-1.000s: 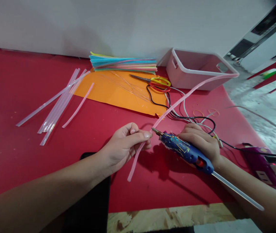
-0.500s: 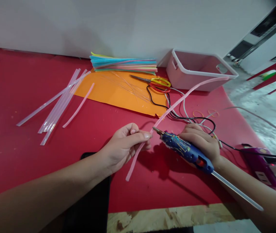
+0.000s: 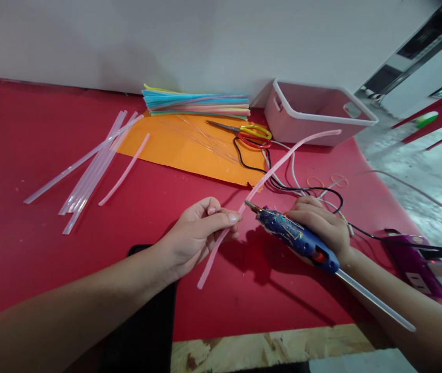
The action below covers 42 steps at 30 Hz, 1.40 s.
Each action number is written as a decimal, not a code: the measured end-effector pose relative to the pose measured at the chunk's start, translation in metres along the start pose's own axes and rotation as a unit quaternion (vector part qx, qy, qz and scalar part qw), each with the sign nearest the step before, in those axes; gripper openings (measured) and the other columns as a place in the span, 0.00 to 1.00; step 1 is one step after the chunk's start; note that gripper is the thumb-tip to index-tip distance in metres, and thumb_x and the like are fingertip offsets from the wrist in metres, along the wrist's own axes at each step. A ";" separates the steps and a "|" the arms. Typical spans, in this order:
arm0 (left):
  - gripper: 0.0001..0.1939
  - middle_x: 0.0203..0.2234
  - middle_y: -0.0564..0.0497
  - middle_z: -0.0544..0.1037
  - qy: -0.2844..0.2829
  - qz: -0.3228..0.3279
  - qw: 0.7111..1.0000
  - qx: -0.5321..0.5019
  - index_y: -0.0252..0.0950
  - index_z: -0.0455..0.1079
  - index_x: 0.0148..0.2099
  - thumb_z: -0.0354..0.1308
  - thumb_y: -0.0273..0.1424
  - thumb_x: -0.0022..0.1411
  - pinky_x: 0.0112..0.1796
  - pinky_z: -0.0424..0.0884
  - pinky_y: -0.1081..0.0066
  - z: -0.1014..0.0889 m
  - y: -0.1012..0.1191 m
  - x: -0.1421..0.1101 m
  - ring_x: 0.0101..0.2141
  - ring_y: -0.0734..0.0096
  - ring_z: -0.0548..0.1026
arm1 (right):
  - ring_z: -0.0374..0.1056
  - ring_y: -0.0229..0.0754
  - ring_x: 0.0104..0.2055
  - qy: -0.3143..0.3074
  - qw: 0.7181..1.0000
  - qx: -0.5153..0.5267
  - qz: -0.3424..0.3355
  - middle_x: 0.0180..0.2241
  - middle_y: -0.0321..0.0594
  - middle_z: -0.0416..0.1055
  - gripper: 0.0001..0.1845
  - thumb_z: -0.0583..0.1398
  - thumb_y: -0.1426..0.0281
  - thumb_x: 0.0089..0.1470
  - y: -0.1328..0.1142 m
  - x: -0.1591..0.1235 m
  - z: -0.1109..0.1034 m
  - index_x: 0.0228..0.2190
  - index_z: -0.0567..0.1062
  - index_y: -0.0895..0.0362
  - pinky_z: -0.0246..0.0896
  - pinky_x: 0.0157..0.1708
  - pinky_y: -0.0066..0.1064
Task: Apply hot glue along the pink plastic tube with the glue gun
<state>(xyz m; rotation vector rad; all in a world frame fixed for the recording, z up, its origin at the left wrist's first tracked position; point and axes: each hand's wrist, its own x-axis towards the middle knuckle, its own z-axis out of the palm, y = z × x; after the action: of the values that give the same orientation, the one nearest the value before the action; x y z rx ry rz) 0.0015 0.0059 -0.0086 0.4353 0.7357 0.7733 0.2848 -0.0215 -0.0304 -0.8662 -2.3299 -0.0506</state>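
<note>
My left hand [image 3: 197,235] pinches a long pink straw [image 3: 283,159] between thumb and fingers; the straw runs from below the hand up and right towards the white basket. My right hand [image 3: 322,224] grips a blue glue gun [image 3: 296,239] with a clear glue stick [image 3: 374,300] sticking out of its back. The gun's metal nozzle points left and touches the straw just beside my left fingertips. Both hands hover over the red table cover [image 3: 30,248].
Several clear and pink straws [image 3: 89,168] lie at the left. An orange sheet [image 3: 193,147], a stack of coloured straws [image 3: 197,102], scissors [image 3: 248,132] and a white basket [image 3: 314,111] sit at the back. Cables [image 3: 302,186] trail right to a purple power strip [image 3: 418,261]. A black phone [image 3: 143,321] lies under my left forearm.
The far end of the pink straw has dipped lower and swung left, away from the basket rim. Both hands and the glue gun have barely shifted.
</note>
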 end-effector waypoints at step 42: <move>0.21 0.22 0.54 0.80 -0.003 0.008 1.000 0.001 0.37 0.61 0.28 0.73 0.17 0.49 0.31 0.76 0.81 0.001 0.001 -0.001 0.24 0.79 0.78 | 0.72 0.48 0.30 0.046 0.994 -0.056 0.084 0.30 0.38 0.76 0.11 0.65 0.70 0.60 0.001 -0.002 -0.002 0.46 0.76 0.49 0.72 0.35 0.43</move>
<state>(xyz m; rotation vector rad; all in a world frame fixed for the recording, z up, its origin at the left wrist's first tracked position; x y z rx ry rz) 0.0008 0.0061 -0.0069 0.4447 0.7287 0.7869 0.2873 -0.0220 -0.0302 -1.0891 -2.1788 -0.1473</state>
